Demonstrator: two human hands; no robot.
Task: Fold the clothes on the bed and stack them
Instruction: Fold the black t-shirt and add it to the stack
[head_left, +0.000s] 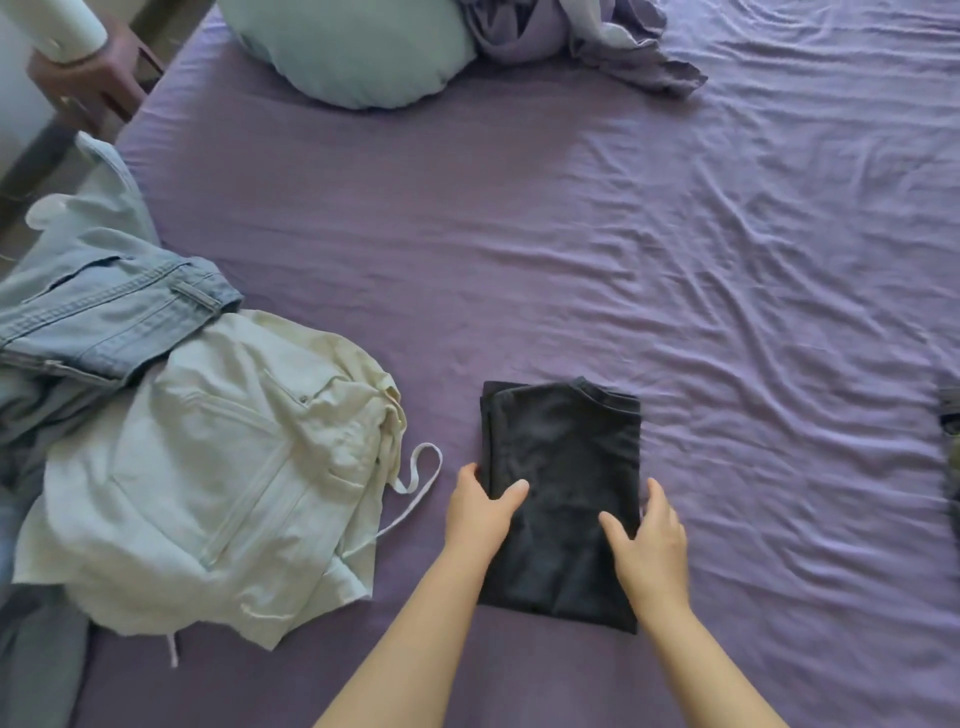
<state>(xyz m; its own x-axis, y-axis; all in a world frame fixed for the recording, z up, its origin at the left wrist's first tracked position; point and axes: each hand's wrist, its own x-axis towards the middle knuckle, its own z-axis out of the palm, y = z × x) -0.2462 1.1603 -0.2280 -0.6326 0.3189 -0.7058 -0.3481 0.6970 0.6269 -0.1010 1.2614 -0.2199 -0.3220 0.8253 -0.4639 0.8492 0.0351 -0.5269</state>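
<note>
Centrally, left hand (480, 512) and right hand (649, 540), fingers (511, 491) spread, gripping folded black T-shirt (563, 483) edges on purple bed sheet (727, 260); cream trousers (218, 467) left.

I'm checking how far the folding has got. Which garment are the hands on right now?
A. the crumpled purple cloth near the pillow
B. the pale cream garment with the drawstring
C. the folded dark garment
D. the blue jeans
C: the left hand and right hand grip the sides of the folded dark garment on the bed sheet; the other clothes lie untouched.
</note>
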